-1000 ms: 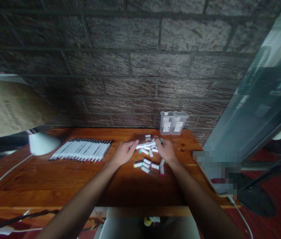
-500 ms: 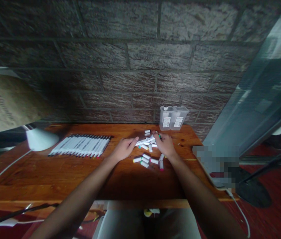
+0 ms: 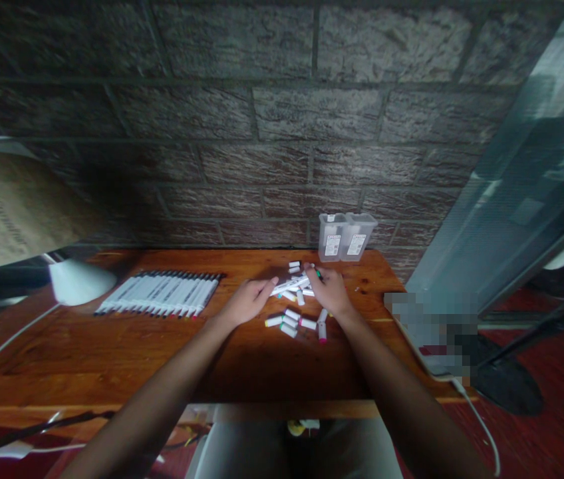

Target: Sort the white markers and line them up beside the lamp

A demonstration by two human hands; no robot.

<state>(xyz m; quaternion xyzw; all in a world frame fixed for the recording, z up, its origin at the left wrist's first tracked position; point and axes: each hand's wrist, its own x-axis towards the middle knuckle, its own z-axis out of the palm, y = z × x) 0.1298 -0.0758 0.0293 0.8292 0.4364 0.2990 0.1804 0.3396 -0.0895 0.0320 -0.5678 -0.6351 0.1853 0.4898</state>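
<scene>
A white marker pen (image 3: 289, 286) lies across the gap between my hands, tilted up to the right. My left hand (image 3: 249, 301) is closed on its left end. Fingers of my right hand (image 3: 330, 290) are closed round the other end, where a bit of green shows. Beneath and around my hands lie several loose white marker caps (image 3: 289, 320) with coloured ends in yellow, green and pink. To the left, a row of white markers (image 3: 162, 293) with dark upper ends lies side by side on the wooden table (image 3: 162, 362).
Two clear plastic containers (image 3: 346, 238) with labels stand at the back right by the stone wall (image 3: 282, 159). A lamp (image 3: 80, 283) with a white base and a large shade stands at left, its cable trailing off the table. Blurred-out items lie at the right edge.
The marker between my hands has tilted slightly and shows its printed side more clearly. My hands have hardly moved, and the view has shifted a little.
</scene>
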